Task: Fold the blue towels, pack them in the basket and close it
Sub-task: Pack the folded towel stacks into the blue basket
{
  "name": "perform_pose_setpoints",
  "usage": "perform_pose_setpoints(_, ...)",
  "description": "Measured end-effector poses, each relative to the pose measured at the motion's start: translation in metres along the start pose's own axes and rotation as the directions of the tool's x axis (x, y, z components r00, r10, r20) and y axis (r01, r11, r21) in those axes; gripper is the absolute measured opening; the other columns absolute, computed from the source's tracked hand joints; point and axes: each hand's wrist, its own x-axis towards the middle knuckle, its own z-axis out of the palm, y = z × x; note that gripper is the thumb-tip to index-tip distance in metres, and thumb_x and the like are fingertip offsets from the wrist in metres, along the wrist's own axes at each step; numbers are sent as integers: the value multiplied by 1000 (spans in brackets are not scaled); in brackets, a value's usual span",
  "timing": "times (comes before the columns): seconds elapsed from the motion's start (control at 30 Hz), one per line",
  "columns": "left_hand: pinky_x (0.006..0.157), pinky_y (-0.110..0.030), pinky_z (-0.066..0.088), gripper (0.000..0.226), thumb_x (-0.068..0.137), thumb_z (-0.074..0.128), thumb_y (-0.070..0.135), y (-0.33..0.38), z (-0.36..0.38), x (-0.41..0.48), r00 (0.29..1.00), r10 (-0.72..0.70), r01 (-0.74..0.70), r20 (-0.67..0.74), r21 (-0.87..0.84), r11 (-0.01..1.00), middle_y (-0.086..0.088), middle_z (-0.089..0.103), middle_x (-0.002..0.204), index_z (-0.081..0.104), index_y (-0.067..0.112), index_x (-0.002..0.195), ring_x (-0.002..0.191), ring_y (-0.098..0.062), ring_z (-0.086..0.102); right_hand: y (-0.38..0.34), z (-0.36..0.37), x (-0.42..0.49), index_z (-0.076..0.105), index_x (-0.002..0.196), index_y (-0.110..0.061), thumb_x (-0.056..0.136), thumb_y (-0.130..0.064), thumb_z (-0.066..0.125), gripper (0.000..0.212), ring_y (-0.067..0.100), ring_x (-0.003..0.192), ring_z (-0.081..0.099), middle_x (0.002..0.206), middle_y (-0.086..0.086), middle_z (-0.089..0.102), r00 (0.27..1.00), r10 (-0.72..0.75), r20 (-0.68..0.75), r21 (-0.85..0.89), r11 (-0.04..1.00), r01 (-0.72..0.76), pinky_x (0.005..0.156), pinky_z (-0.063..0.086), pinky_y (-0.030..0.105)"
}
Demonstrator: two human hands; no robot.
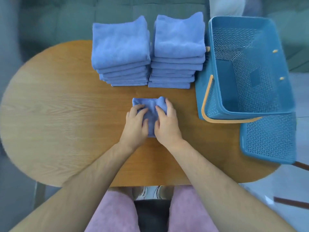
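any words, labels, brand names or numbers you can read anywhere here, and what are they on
None: no readable text shows anywhere in this view.
The left towel stack, the right towel stack, the single towel, the basket, its lid and the table show no words, labels, logos or numbers.
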Motion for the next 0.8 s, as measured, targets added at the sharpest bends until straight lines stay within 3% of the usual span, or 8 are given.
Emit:
perform_pose_setpoints(0.1, 112, -14, 18, 38, 93, 60, 5, 25, -38, 1, 1000, 2, -2, 3, -24, 1000, -10, 47, 142, 59, 1, 130, 132, -18, 40, -29, -41, 3, 54, 139, 2, 88, -2, 56, 51, 45, 132, 43, 159, 28, 24, 1000, -10, 8, 10, 1000, 10, 107, 42, 53)
perform_pose_setpoints(0.2, 114, -25, 25, 38, 94, 61, 8, 52, -81, 2, 1000, 16, -16, -1, -70, 997, -8, 46, 142, 58, 2, 132, 133, -20, 41, -63, -87, 3, 52, 141, 1, 90, -9, 50, 52, 43, 132, 41, 161, 27, 21, 1000, -24, 8, 12, 1000, 24, 108, 41, 53)
perform_pose_setpoints(0.3, 113, -24, 25, 40, 95, 61, 11, 82, -120, 8, 998, 57, -58, -7, -102, 993, -5, 45, 143, 57, 4, 134, 134, -20, 41, -89, -134, 5, 54, 140, 1, 89, -16, 42, 55, 44, 134, 42, 159, 28, 24, 999, -17, -34, 8, 1000, 18, 108, 41, 53)
perform_pose_setpoints(0.47, 118, -30, 29, 43, 94, 62, 12, 143, -155, 34, 986, 164, -163, -13, -179, 970, -1, 43, 144, 56, 6, 136, 138, -15, 39, -102, -209, 14, 55, 140, 0, 87, 0, 53, 53, 40, 142, 35, 161, 25, 24, 987, 7, -159, 18, 1000, -5, 115, 36, 48)
perform_pose_setpoints(0.53, 118, -31, 30, 45, 92, 63, 10, 170, -156, 50, 976, 216, -212, -3, -207, 955, -1, 44, 144, 55, 5, 136, 138, -15, 39, -93, -237, 18, 54, 140, -1, 90, -2, 54, 51, 37, 144, 32, 162, 23, 23, 980, 33, -196, -5, 999, -35, 116, 34, 47)
perform_pose_setpoints(0.67, 118, -29, 28, 57, 86, 63, 18, 221, -136, 76, 949, 284, -247, 134, -244, 938, 0, 39, 147, 51, 5, 140, 140, -12, 36, -58, -289, 20, 55, 140, 1, 81, -14, 49, 61, 39, 146, 29, 162, 23, 22, 970, 148, -191, -14, 988, -153, 117, 32, 50)
perform_pose_setpoints(0.8, 118, -29, 29, 70, 81, 70, 18, 258, -98, 101, 900, 268, -185, 344, -255, 949, 3, 31, 149, 43, 4, 145, 141, -9, 28, -3, -325, 28, 49, 146, -4, 78, -19, 50, 69, 29, 152, 15, 167, 10, 10, 967, 245, -73, 1, 969, -246, 123, 21, 44)
